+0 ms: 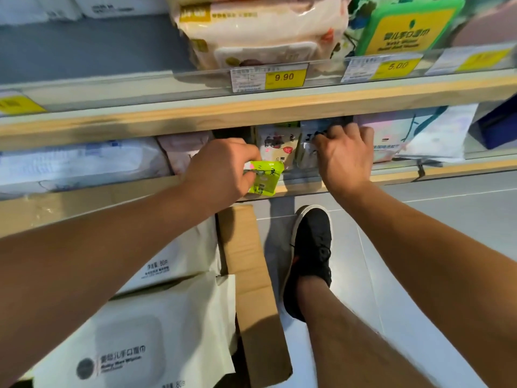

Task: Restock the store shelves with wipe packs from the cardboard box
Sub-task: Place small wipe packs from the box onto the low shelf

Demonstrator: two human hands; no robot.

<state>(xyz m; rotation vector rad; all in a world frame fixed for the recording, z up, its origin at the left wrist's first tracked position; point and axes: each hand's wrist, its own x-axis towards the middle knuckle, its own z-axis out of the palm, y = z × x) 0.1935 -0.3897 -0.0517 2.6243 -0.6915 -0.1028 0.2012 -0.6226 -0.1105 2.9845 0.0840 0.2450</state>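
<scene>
My left hand (221, 169) grips a small lime-green wipe pack (264, 179) at the front edge of the lower shelf (302, 184). My right hand (345, 158) reaches into that shelf, its fingers closed on a small blue-and-white wipe pack (310, 141) standing there. Between the two hands stands a small white and red pack (275, 148). Below my left arm the cardboard box (251, 275) sits on the floor with large white wipe packs (145, 340) inside.
The upper shelf (251, 107) carries a big white pack (260, 32), a green pack (405, 26) and yellow price tags (284, 77). Larger packs (84, 161) fill the lower shelf on the left and packs (414, 135) on the right. My black shoe (310, 253) rests on grey floor tiles.
</scene>
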